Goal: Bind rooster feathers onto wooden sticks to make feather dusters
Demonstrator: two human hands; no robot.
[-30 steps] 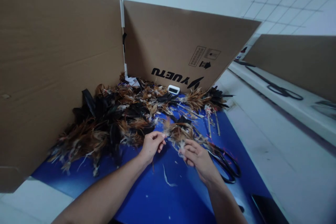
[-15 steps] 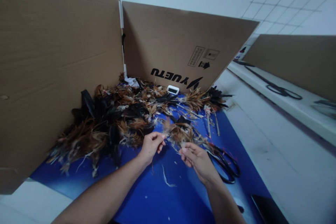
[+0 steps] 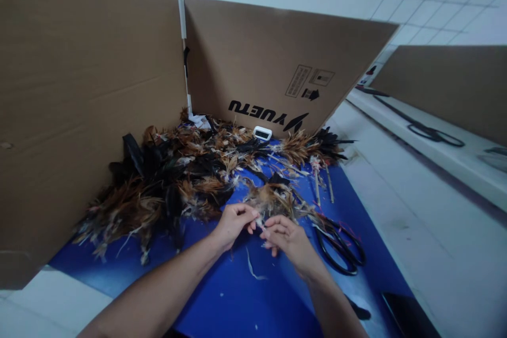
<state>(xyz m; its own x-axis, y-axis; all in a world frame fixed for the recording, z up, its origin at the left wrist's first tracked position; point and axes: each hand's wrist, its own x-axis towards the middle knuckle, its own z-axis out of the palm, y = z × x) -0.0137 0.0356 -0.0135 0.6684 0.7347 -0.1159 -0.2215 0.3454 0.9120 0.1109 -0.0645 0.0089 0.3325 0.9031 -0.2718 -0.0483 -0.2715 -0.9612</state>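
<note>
A heap of brown and black feathers [image 3: 174, 174] lies on a blue mat [image 3: 237, 296] in front of me. My left hand [image 3: 233, 224] and my right hand [image 3: 287, 237] meet at the near edge of the heap, fingertips almost touching. Both pinch a small tuft of brown feathers [image 3: 269, 200] by its pale quill ends. A single pale feather [image 3: 251, 269] lies loose on the mat just below my hands.
Black scissors [image 3: 340, 245] lie on the mat right of my right hand. Thin sticks [image 3: 322, 185] rest beyond them. Cardboard walls [image 3: 87, 90] stand left and behind, with a small white device [image 3: 262, 133] at the back. A dark flat object [image 3: 407, 317] is at the lower right.
My hands have come together from apart. The right hand moved left toward the left hand, and both now pinch the feather tuft, which has dropped lower.
</note>
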